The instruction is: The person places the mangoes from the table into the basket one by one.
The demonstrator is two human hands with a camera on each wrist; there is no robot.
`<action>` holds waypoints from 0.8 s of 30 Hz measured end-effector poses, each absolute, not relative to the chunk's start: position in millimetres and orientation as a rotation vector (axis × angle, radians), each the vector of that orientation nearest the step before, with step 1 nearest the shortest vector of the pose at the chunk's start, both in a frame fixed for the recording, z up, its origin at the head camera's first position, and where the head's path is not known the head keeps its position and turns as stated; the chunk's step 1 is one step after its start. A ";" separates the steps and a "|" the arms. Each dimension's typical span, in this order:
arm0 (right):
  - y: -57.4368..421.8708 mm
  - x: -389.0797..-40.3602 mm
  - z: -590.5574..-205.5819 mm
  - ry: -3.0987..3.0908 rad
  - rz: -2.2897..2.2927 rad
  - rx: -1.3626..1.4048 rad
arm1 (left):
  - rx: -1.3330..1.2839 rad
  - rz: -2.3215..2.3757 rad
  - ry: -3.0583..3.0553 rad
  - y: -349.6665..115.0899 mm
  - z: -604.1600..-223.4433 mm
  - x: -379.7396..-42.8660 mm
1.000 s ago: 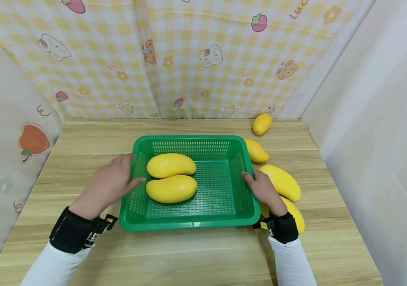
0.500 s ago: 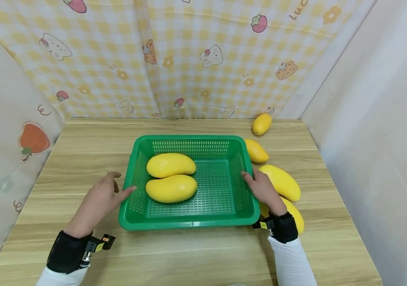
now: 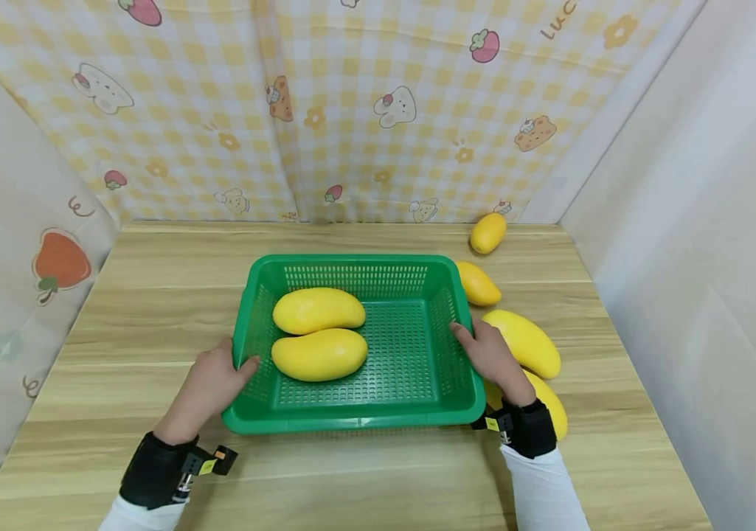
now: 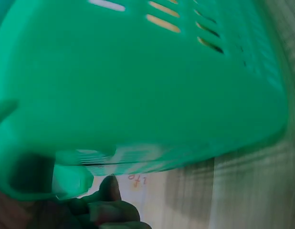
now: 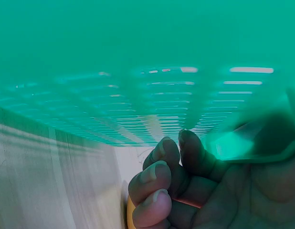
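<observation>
A green plastic basket (image 3: 359, 423) with slotted walls stands on the wooden table. Two yellow mangoes lie side by side in its left half, a far mango (image 3: 318, 310) and a near mango (image 3: 319, 355). My left hand (image 3: 208, 385) grips the basket's left rim, thumb over the inside and fingers below the rim. On the opposite side, my right hand (image 3: 492, 357) holds the right rim the same way. In the right wrist view, curled fingers (image 5: 152, 179) show under the rim beside the slotted wall. The left wrist view is blurred, with fingertips (image 4: 114, 210) beneath the rim.
Right of the basket lie two large mangoes, one (image 3: 524, 343) behind the other (image 3: 546, 404), close to my right wrist. Farther back are a smaller mango (image 3: 478, 284) and a small yellow fruit (image 3: 487, 233). A checked curtain (image 3: 351, 147) hangs behind the table.
My left hand has come off the left rim, shifted toward the near side, and taken hold of the rim again there. My right hand and the basket have stayed nearly in place.
</observation>
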State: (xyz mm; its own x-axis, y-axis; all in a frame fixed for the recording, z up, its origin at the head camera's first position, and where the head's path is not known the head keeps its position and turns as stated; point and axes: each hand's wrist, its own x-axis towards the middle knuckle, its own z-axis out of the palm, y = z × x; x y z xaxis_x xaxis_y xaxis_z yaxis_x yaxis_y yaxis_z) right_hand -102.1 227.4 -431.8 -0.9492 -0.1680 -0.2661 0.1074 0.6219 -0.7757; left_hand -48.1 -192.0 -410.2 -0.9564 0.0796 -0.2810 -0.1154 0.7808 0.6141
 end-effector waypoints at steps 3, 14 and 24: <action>227.3 -101.4 -431.7 2.538 -1.249 -0.050 | -0.073 1.052 2.595 -191.6 -411.9 -48.9; 224.9 -102.6 -435.6 2.510 -1.329 -0.059 | -0.211 1.320 2.437 -191.4 -413.7 -49.9; 230.6 -98.2 -438.3 2.501 -1.350 -0.048 | -0.231 1.348 2.423 -187.9 -419.2 -46.8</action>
State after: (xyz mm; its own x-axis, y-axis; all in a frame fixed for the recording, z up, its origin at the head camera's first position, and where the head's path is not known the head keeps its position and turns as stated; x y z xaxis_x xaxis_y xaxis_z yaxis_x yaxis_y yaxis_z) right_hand -98.2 230.6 -438.3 -0.9551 -0.1689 -0.2435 0.1108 0.5587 -0.8219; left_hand -46.8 -187.9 -419.2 -0.9227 0.0303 -0.3844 -0.3106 0.5322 0.7876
